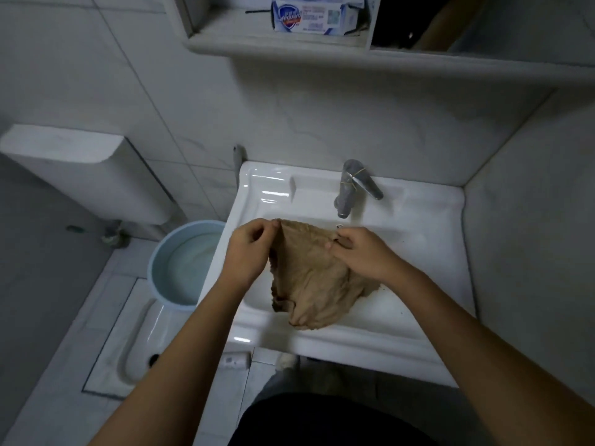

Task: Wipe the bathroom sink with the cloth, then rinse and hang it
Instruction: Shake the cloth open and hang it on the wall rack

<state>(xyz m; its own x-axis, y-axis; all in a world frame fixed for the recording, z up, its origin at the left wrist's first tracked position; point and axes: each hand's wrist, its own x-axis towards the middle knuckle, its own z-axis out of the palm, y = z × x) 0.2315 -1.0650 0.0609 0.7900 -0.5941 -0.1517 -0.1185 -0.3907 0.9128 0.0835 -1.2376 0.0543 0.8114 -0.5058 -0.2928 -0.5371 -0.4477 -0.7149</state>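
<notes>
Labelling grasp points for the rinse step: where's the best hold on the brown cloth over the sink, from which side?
Top edge, near its two upper corners, from above. The cloth hangs spread between the left hand and right hand, which pinch that edge. Its lower part lies bunched at the front rim of the sink, probably a poorer hold.

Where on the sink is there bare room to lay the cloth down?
Bare: the sink rim between tap and right wall, and the back ledge left of the tap. Crowded: the basin, where left hand and right hand hold the cloth.
</notes>
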